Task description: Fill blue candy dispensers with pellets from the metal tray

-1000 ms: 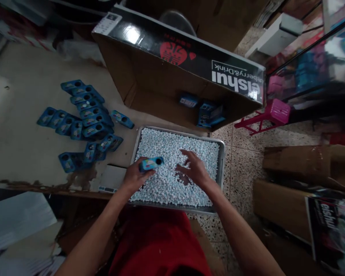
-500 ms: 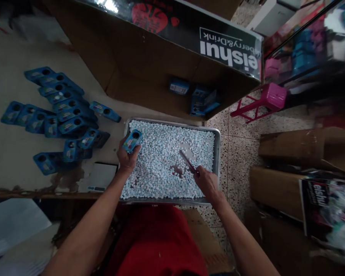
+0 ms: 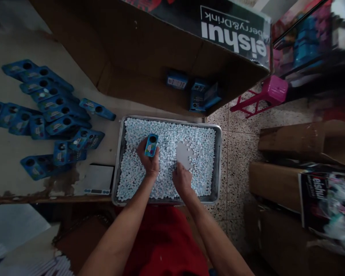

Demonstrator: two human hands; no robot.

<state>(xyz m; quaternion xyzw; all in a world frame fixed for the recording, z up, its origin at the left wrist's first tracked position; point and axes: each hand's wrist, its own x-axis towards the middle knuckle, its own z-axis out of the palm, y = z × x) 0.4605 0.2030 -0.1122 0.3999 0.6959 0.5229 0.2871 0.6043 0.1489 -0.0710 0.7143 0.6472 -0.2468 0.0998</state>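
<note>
A metal tray is spread with small white and pale blue pellets. Over its left half, my left hand is closed around a small blue box, whose end with a round dark hole faces up. To the right of it, my right hand grips a flat scraper by its handle, which is hidden in the fist. Its pale grey blade lies among the pellets, with several of them on it.
Many similar blue boxes lie on the table at left, near a small digital scale. Behind the tray a large open carton holds a few blue boxes. A pink stool and brown cartons stand at right.
My left hand has carried the blue box rightward from the tray's left edge and turned it more upright. My right hand has moved left with the scraper, its blade now lying flatter.
</note>
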